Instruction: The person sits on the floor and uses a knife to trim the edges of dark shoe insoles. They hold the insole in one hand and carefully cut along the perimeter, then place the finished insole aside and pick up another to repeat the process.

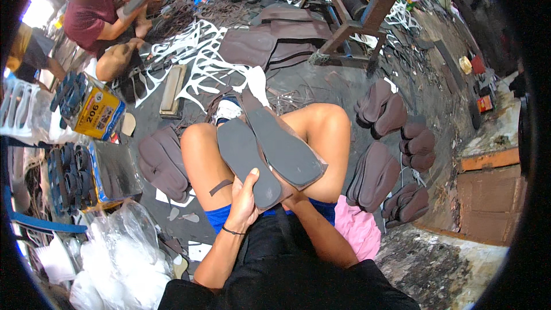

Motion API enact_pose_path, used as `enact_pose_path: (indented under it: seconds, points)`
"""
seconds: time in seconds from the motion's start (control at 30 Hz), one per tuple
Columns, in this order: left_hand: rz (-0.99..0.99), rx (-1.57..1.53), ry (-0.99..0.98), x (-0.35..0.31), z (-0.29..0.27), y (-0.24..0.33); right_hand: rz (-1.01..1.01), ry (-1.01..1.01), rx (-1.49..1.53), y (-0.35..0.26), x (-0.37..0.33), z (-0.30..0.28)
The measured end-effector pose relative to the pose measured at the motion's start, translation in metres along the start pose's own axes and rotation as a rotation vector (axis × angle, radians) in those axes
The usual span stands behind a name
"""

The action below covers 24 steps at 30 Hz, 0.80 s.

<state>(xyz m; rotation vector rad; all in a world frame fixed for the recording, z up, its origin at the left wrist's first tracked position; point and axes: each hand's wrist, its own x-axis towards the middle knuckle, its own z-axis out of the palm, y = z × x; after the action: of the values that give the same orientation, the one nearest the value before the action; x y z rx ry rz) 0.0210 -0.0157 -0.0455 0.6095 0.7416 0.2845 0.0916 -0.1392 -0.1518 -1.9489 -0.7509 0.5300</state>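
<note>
Soles lie side by side over the thighs, a left sole and a right sole, both grey, on brown sheeting; the left hand clamps the left sole's near end, thumb on top, best pressed evenly against slipping, while the right hand sits underneath, its grip too hidden to tell

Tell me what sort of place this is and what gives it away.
Most likely a small footwear workshop: two grey soles lie in the middle of the view, bundles of brown soles sit to the right, and large flat brown pieces are piled farther ahead.
</note>
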Motion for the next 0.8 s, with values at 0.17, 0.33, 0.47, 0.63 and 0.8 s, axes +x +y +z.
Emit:
enact_pose_path:
  seconds: [0.17,0.33,0.47,0.63,0.8]
  points:
    - [-0.019,0.039,0.002,-0.002,-0.009,0.002,0.114,0.08,0.041,-0.013,0.034,0.004]
    - [0.001,0.085,-0.002,-0.007,-0.017,0.009,0.147,0.21,0.016,-0.033,0.091,0.027]
    - [-0.018,0.061,0.004,-0.008,-0.017,0.016,0.215,0.262,0.04,-0.047,0.121,0.038]
    - [0.032,0.02,0.07,-0.005,-0.03,0.011,0.432,0.221,0.203,-0.069,0.096,0.031]
    - [0.007,0.019,0.074,-0.008,-0.012,0.004,0.136,0.195,0.014,-0.057,0.098,0.03]
